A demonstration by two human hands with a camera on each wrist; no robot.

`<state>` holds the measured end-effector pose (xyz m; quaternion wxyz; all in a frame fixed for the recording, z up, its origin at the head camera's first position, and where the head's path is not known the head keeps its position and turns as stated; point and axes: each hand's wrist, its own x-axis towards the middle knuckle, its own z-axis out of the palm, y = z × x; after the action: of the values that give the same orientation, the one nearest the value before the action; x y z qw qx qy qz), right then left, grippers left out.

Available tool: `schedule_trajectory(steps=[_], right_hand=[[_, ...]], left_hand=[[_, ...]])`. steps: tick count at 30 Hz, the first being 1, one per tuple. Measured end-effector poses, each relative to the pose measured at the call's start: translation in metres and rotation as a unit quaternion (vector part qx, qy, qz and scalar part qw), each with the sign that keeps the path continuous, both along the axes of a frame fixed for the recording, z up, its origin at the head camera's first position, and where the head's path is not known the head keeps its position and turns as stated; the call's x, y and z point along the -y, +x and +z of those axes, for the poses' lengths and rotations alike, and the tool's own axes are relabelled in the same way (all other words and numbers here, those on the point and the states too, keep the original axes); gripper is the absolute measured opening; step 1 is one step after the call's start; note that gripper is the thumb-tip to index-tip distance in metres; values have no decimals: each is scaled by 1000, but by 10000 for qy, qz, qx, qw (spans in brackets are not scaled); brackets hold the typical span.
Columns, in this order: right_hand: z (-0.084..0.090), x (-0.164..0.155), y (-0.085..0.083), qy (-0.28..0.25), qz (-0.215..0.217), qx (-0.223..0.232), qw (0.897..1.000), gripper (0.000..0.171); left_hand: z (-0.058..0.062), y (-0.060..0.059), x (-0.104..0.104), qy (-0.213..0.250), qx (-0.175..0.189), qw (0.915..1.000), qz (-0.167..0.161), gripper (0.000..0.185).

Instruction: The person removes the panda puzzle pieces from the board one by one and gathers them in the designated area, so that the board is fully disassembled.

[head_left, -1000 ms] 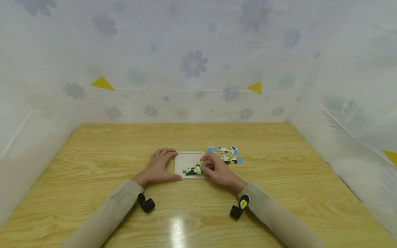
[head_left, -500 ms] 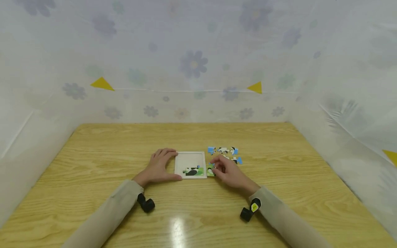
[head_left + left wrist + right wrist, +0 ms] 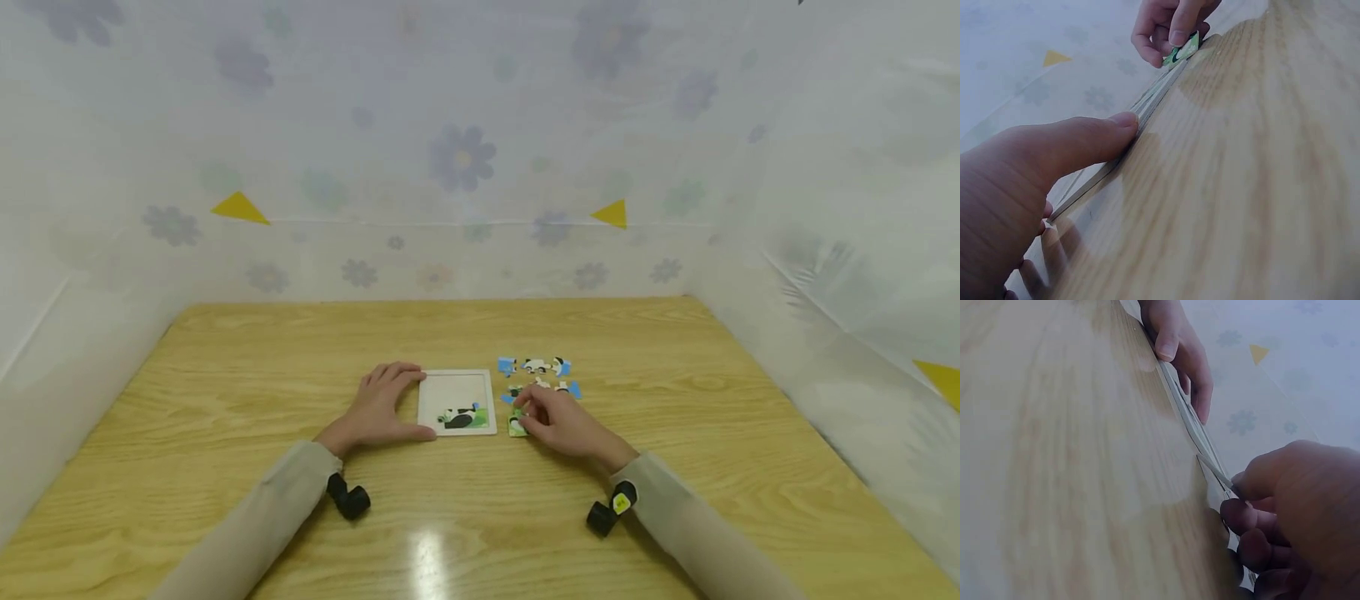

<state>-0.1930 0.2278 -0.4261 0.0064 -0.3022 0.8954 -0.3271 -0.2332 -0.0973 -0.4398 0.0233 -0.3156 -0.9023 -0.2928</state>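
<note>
A white square puzzle tray (image 3: 493, 404) lies flat on the table, with joined panda pieces (image 3: 461, 417) along its near side. My left hand (image 3: 375, 410) holds the tray's left side, thumb at the near corner and fingers at the far one. In the left wrist view its thumb (image 3: 1124, 120) presses on the near edge. Just right of the tray, my right hand (image 3: 564, 422) pinches a green puzzle piece (image 3: 515, 423) between thumb and fingers. The left wrist view shows this piece (image 3: 1184, 51) tilted up, its face partly covered by the fingers.
Several loose blue, white and black puzzle pieces (image 3: 536, 366) lie behind my right hand, which partly hides the nearer ones. The wooden table (image 3: 300, 333) ends at a pale flowered curtain (image 3: 450, 258) at the back and sides.
My right hand moved right from over the tray to beside it, carrying the green piece, now lower by the table. My left hand stayed at the tray. The head view shifted slightly.
</note>
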Motion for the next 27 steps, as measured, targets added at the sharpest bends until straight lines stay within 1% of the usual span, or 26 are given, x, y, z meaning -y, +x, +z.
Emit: schedule_trajectory(steps=[7, 11, 16, 23, 27], right_hand=[[1, 1, 0, 304, -52, 30, 9995, 8], [3, 1, 0, 429, -71, 48, 9990, 8], [4, 2, 0, 412, -51, 112, 9991, 9], [3, 2, 0, 309, 12, 72, 9995, 8], [4, 2, -1, 250, -22, 116, 9996, 8]], left_hand=[[0, -1, 0, 11, -55, 10000, -21, 89], [1, 0, 0, 27, -8, 10000, -19, 89], [2, 1, 0, 23, 7, 10000, -2, 88], [2, 0, 0, 17, 24, 10000, 10, 87], [1, 0, 0, 13, 41, 10000, 19, 88]])
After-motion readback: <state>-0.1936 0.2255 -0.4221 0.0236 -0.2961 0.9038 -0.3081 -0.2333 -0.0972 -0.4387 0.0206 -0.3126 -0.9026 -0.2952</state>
